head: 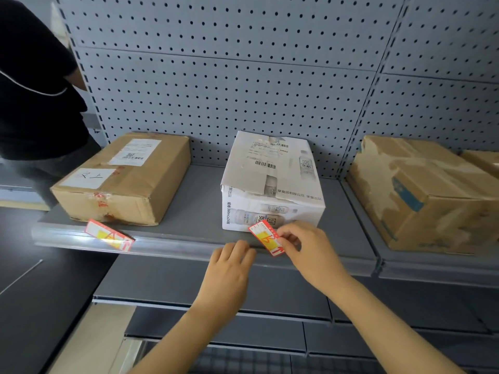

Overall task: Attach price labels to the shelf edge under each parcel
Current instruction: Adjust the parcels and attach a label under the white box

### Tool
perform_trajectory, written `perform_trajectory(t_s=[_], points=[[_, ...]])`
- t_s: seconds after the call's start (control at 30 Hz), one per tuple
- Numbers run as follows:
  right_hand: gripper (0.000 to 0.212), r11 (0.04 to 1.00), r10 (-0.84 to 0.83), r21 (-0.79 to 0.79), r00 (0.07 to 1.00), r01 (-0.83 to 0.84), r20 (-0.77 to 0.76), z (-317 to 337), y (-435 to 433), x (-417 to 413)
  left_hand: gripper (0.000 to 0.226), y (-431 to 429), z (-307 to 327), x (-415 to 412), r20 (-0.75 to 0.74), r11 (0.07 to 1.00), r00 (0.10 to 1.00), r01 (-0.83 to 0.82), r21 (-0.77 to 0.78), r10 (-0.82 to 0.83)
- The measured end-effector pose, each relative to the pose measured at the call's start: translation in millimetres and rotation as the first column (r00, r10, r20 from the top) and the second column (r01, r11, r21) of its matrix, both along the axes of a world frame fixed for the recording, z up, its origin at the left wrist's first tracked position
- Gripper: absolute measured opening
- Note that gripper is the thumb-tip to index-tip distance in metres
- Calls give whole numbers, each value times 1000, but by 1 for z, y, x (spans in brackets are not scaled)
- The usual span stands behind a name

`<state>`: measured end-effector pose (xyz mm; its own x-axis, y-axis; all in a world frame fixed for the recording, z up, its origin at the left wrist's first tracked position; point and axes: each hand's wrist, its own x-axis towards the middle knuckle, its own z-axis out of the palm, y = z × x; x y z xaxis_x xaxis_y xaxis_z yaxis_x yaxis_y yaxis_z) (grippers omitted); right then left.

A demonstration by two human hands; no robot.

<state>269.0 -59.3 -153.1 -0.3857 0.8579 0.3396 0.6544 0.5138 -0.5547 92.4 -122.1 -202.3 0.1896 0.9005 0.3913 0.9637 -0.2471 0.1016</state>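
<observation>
A red and yellow price label (266,237) is pinched by its right end in my right hand (305,245), held at the shelf edge (189,245) in front of the white parcel (271,182). My left hand (232,261) rests with its fingertips on the shelf edge just left of that label and holds nothing. Another red and yellow label (109,235) sits tilted on the edge strip below the brown parcel (124,178) on the left. A third brown parcel (426,193) stands on the adjoining shelf to the right, with no label visible under it.
A grey pegboard wall (243,76) backs the shelf. A person in dark clothes (32,90) stands close at the left end. Lower grey shelves (216,300) jut out beneath my arms. Bare shelf surface lies between the brown and white parcels.
</observation>
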Motion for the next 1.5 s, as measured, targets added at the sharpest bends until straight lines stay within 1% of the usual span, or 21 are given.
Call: perform_trajectory(t_s=[0.2, 0.37, 0.63, 0.73, 0.87, 0.97, 1.1, 1.17, 1.3, 1.4, 1.5], points=[[11, 999, 22, 21, 997, -24, 73, 1, -3, -2, 52, 1, 4, 0, 60, 1000, 998, 13, 1, -13], [11, 1000, 16, 23, 997, -17, 70, 2, -2, -2, 49, 2, 5, 1, 52, 1000, 999, 8, 1, -8], [10, 1000, 11, 24, 997, -12, 73, 1, -4, -3, 50, 3, 11, 8, 130, 1000, 991, -8, 10, 7], [11, 999, 23, 34, 993, -27, 114, -2, -5, -2, 46, -7, 4, 8, 127, 1000, 992, -7, 14, 6], [15, 996, 39, 78, 985, -53, 170, -3, -8, -5, 51, -12, 1, 8, 151, 1000, 989, -1, 12, -1], [17, 993, 46, 101, 978, -68, 205, -3, -8, -9, 52, -10, 5, 6, 117, 1000, 993, -1, -7, 2], [18, 995, 36, 81, 981, -52, 190, -4, -7, -10, 54, -7, 9, 0, 79, 1000, 997, 12, -20, -10], [19, 996, 30, 74, 981, -45, 190, -4, -8, -10, 52, -9, 11, -3, 85, 1000, 996, 20, -10, -19], [21, 994, 49, 83, 967, -72, 250, 6, -11, -5, 44, -12, 15, -3, 130, 1000, 991, 14, 11, -15], [18, 996, 34, 77, 970, -54, 241, 25, -13, 15, 37, 0, 32, 15, 132, 998, 990, 47, 30, -51], [16, 998, 3, 59, 966, -19, 258, 43, -16, 50, 36, 21, 63, 55, 106, 987, 982, 147, 68, -154]])
